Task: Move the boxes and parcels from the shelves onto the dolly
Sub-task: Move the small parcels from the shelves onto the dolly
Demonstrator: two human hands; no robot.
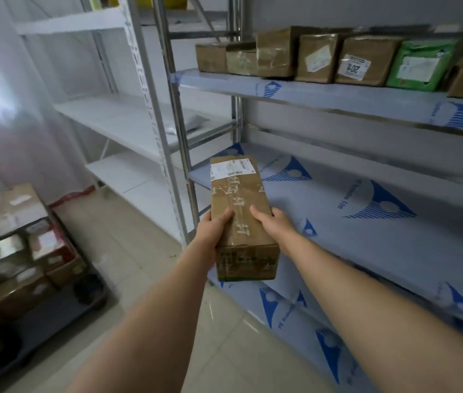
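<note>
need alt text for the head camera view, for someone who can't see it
Two bare hands, left and right, hold a long taped brown cardboard box beside film-covered metal shelves. More brown boxes and a green parcel sit on the upper shelf; a loaded dolly stands lower left.

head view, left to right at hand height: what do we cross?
Loaded dolly → left hand → long cardboard box gripped by both hands → right hand → film-covered steel shelf.
</note>
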